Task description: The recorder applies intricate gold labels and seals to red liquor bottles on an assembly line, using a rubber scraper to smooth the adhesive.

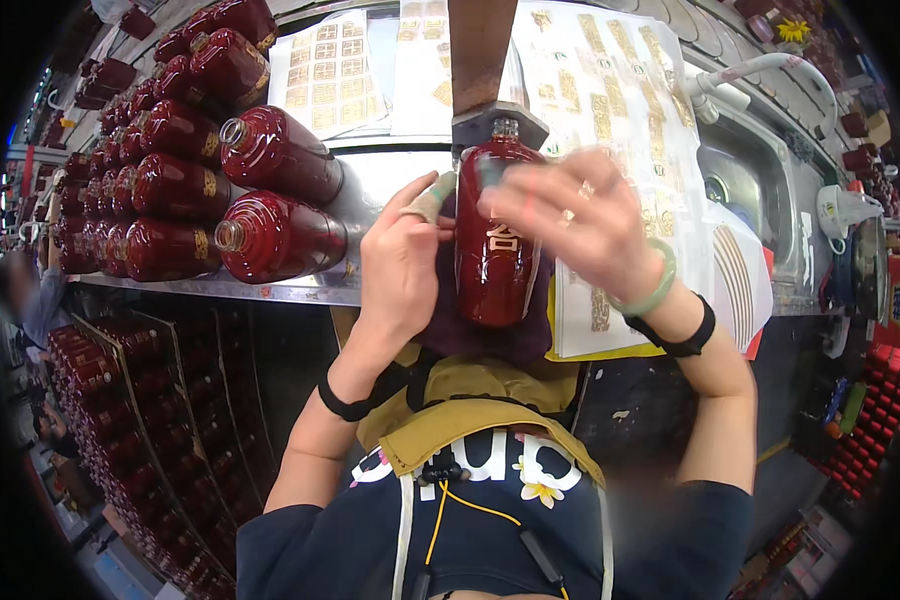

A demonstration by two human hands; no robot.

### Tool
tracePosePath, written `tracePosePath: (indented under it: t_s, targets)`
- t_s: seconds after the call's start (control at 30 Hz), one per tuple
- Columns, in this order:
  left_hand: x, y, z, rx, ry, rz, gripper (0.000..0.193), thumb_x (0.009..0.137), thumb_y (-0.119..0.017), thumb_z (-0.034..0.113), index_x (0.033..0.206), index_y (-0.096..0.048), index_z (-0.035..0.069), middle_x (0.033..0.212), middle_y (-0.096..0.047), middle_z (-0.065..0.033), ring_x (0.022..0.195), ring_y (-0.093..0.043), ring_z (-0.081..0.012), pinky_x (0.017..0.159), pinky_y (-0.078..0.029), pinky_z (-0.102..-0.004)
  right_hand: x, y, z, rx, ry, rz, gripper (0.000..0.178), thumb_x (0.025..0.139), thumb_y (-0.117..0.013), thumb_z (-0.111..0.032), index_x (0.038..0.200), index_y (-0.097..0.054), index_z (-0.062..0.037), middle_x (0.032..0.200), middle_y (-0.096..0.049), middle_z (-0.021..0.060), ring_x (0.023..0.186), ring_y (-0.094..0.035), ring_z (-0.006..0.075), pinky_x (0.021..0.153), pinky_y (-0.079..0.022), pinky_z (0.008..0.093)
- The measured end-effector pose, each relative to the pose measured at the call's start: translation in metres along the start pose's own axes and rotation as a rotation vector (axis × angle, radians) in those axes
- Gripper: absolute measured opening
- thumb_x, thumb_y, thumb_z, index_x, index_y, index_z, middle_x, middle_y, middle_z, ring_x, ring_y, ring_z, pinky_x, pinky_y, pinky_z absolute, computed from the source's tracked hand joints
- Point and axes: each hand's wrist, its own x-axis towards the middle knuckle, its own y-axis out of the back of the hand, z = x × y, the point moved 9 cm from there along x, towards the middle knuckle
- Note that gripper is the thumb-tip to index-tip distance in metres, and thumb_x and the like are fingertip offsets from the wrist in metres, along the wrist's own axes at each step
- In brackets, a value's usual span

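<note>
A dark red glass bottle point(497, 285) with gold characters on its front lies before me, its clear threaded neck pointing away. Bent fingers of my left hand point(400, 265) rest along the bottle's left side; pale covers sit on some fingertips. Over the bottle's upper right is my right hand point(585, 215), its fingers smeared by motion. Whether those fingers pinch anything cannot be made out. A pale green bangle point(658, 283) circles my right wrist. Under the bottle is a dark cloth point(440, 320), and a brown upright piece point(483, 55) stands beyond its neck.
Several red bottles point(175, 190) crowd the table's left side, two point(280, 235) nearer me. Sheets of gold stickers point(325, 75) lie at the back, more sheets point(610, 90) on the right. Farther right are a metal sink point(740, 170) and a white pipe point(770, 65). Bottle racks point(120, 400) stand lower left.
</note>
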Motion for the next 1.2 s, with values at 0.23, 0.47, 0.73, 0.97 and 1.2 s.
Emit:
tracePosePath:
  t_s: [0.23,0.47,0.73,0.97,1.2]
  targets:
    - [-0.008,-0.009,-0.004,-0.066,0.105,-0.011,0.105,0.099,-0.014,0.077,0.145,-0.048,-0.011,0.132,-0.06,-0.0243,0.113,-0.065,-0.0288,0.095,-0.054,-0.0392,0.032,-0.015,0.033,0.055,-0.09,-0.044,0.02,0.081,-0.073,-0.015,0.1,-0.07,-0.0132,0.091,-0.067,0.0015,0.082,-0.061,0.021,0.076,-0.048,0.0357]
    - [-0.027,-0.019,-0.005,-0.15,0.054,-0.015,0.113,0.095,-0.015,0.082,0.144,-0.044,-0.015,0.14,-0.056,-0.0269,0.13,-0.058,-0.0327,0.107,-0.048,-0.0437,-0.025,0.004,-0.048,0.336,0.095,-0.115,0.018,0.084,-0.068,-0.011,0.101,-0.072,-0.0175,0.1,-0.07,0.0002,0.086,-0.066,0.0165,0.074,-0.055,0.0339]
    - [-0.038,-0.055,0.043,0.69,-0.29,-0.303,0.089,0.07,-0.079,0.063,0.148,-0.056,0.028,0.148,-0.036,-0.0345,0.128,-0.048,-0.0486,0.105,-0.044,-0.0512,-0.077,0.033,0.068,0.158,-0.713,0.2,0.031,0.093,-0.065,-0.002,0.124,-0.064,-0.0069,0.092,-0.063,0.011,0.077,-0.063,0.0251,0.07,-0.051,0.0344]
    - [-0.036,-0.034,0.023,0.425,-0.191,-0.296,0.087,0.089,-0.071,0.047,0.152,-0.039,-0.003,0.151,-0.041,-0.0304,0.135,-0.045,-0.0489,0.113,-0.038,-0.0493,-0.198,0.085,0.189,0.125,-1.405,0.055,0.051,0.087,-0.077,-0.046,0.091,-0.06,0.0018,0.085,-0.061,0.0074,0.078,-0.057,0.0156,0.072,-0.049,0.0313]
    - [-0.023,-0.033,0.032,0.378,-0.204,-0.11,0.086,0.101,-0.05,0.057,0.151,-0.033,-0.011,0.154,-0.038,-0.0287,0.143,-0.037,-0.0427,0.12,-0.025,-0.0468,-0.201,0.042,0.263,-0.255,-1.214,-0.222,0.066,0.074,-0.086,-0.052,0.092,-0.066,0.0081,0.108,-0.063,0.0258,0.098,-0.065,0.0406,0.089,-0.052,0.0437]
